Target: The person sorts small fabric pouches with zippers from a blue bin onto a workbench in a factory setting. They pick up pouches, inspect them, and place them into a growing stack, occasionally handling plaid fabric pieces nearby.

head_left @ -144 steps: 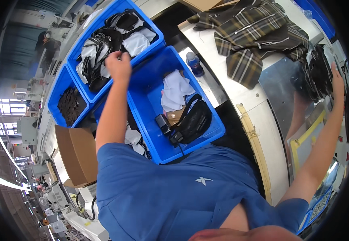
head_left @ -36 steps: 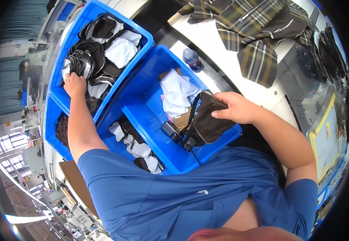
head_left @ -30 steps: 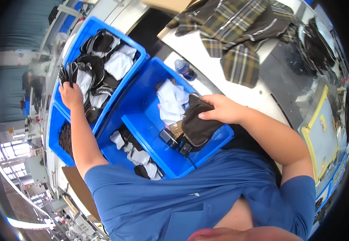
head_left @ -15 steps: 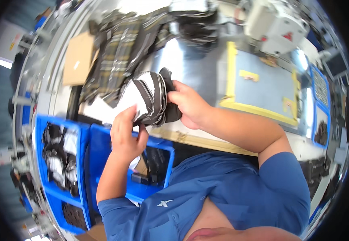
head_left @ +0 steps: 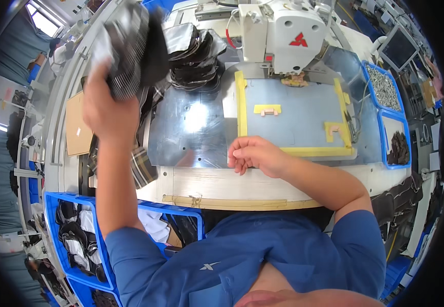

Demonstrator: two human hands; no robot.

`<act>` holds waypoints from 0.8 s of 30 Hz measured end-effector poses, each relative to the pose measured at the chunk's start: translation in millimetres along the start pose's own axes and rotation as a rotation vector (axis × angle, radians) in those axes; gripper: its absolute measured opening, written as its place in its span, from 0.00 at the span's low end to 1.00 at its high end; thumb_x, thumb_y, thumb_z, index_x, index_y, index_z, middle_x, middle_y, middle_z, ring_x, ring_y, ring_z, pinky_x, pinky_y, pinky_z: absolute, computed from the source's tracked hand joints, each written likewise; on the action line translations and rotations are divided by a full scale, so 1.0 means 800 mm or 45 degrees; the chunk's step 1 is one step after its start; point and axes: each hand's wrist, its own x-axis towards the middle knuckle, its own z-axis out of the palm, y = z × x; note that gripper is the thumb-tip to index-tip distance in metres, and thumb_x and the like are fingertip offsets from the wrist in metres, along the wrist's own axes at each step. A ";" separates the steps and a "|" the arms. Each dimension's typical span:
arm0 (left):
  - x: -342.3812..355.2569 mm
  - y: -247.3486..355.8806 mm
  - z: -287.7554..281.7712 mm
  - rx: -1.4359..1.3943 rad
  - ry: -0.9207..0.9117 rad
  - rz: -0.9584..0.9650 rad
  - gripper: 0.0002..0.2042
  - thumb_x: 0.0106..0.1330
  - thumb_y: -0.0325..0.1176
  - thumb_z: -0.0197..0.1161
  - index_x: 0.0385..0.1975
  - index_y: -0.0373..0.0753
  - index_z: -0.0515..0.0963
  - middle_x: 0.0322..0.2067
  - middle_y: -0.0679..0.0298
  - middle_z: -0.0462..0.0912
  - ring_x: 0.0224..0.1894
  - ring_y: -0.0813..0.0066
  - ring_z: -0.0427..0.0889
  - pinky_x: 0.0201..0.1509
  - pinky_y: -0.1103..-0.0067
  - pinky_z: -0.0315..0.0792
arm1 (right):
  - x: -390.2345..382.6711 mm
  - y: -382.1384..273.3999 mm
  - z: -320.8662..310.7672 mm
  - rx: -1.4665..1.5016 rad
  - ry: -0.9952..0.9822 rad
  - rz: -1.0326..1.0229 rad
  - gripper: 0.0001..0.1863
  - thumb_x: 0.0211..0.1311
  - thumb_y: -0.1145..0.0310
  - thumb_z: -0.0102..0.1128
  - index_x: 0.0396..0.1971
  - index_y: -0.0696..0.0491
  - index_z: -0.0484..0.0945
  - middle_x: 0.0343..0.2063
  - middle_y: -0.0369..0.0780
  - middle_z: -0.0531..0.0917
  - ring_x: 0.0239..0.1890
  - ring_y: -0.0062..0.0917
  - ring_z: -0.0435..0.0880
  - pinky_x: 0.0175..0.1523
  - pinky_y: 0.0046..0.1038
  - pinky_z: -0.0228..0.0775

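My left hand (head_left: 108, 110) is raised at the upper left, closed around a bundle of dark fabric pieces (head_left: 130, 53) with white parts; motion blurs the bundle. A stack of similar black and white fabric pieces (head_left: 194, 64) lies just right of it on the metal plate (head_left: 178, 128). Plaid fabric (head_left: 142, 169) hangs partly hidden behind my left forearm. Over the table's near part, my right hand (head_left: 255, 155) hovers with loosely curled fingers and holds nothing visible. Beside it lies the grey work plate (head_left: 298, 110) edged with yellow tape.
A white sewing machine head (head_left: 296, 33) stands behind the taped plate. Blue bins hold metal parts (head_left: 383, 87) and dark pieces (head_left: 398, 148) at the right. A blue crate (head_left: 99, 240) with fabric pieces sits at lower left, near a cardboard piece (head_left: 76, 125).
The fabric bundle, earlier between both hands near the table's front, has gone up and left in my left hand. My right hand has let go of it and moved right.
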 end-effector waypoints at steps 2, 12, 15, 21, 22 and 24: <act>0.049 -0.008 0.041 -0.057 -0.006 -0.120 0.26 0.50 0.25 0.66 0.53 0.44 0.76 0.41 0.58 0.85 0.41 0.51 0.84 0.44 0.64 0.78 | -0.002 0.009 -0.012 0.008 0.060 -0.012 0.06 0.70 0.71 0.56 0.42 0.56 0.76 0.35 0.41 0.82 0.36 0.25 0.83 0.43 0.30 0.79; -0.028 0.010 0.184 -0.286 -1.024 0.119 0.27 0.52 0.19 0.61 0.55 0.46 0.73 0.57 0.57 0.78 0.63 0.58 0.73 0.66 0.62 0.63 | 0.002 0.015 -0.018 0.039 -0.015 -0.002 0.05 0.70 0.71 0.58 0.39 0.56 0.76 0.35 0.40 0.82 0.34 0.23 0.83 0.42 0.27 0.79; -0.021 0.004 0.158 -0.245 -0.981 0.096 0.31 0.52 0.23 0.64 0.60 0.48 0.71 0.63 0.56 0.72 0.68 0.56 0.68 0.70 0.60 0.59 | 0.003 0.014 -0.014 0.005 -0.001 -0.007 0.05 0.68 0.72 0.59 0.39 0.56 0.76 0.35 0.39 0.82 0.33 0.22 0.83 0.42 0.27 0.78; -0.054 -0.011 0.080 -0.068 -0.628 -0.102 0.37 0.54 0.37 0.71 0.67 0.48 0.66 0.69 0.51 0.63 0.72 0.51 0.60 0.74 0.58 0.54 | -0.036 -0.068 0.013 -0.399 0.115 -0.307 0.06 0.59 0.71 0.62 0.35 0.57 0.79 0.30 0.38 0.82 0.31 0.21 0.82 0.37 0.26 0.77; -0.071 -0.020 0.056 -0.068 -0.570 -0.144 0.33 0.56 0.39 0.71 0.64 0.45 0.69 0.67 0.50 0.67 0.68 0.51 0.66 0.71 0.59 0.58 | -0.053 -0.105 0.029 -0.425 0.099 -0.506 0.09 0.57 0.74 0.65 0.37 0.58 0.79 0.30 0.38 0.83 0.31 0.18 0.81 0.39 0.23 0.75; -0.118 -0.035 0.024 -0.120 -0.583 -0.257 0.31 0.56 0.40 0.71 0.61 0.43 0.72 0.64 0.50 0.71 0.65 0.51 0.70 0.69 0.60 0.61 | -0.090 -0.198 0.048 -0.846 0.107 -0.969 0.11 0.55 0.75 0.57 0.40 0.58 0.78 0.34 0.40 0.82 0.35 0.21 0.82 0.40 0.24 0.75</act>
